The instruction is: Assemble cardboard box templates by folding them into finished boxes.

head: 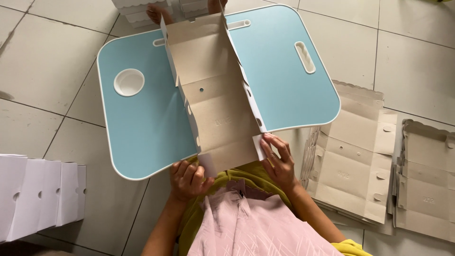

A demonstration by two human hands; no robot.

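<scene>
1. A flat box blank point(213, 90) of grey-brown card lies lengthwise down the middle of the frame, across a light blue surface point(142, 118) with a white edge.
2. The blank's two long side flaps stand up; its near end overhangs the surface edge, just above the person's lap.
3. The left hand point(188, 179), at lower centre, is curled with fingers together, clamped on the near left corner flap of the blank.
4. The right hand point(277, 161) has fingers spread slightly and pressed on the small white flap at the near right corner, pinching it against the thumb.
5. A round white cup recess point(129, 82) sits in the surface at upper left; a slot handle point(304, 57) is at upper right.
6. At right on the floor lie two stacks of flat blanks point(353, 161), side by side, the second point(426, 194) at the frame edge.
7. At lower left stands a row of folded white boxes point(40, 194).
8. More white boxes point(137, 12) lie at the top edge, beside bare feet point(154, 12).
</scene>
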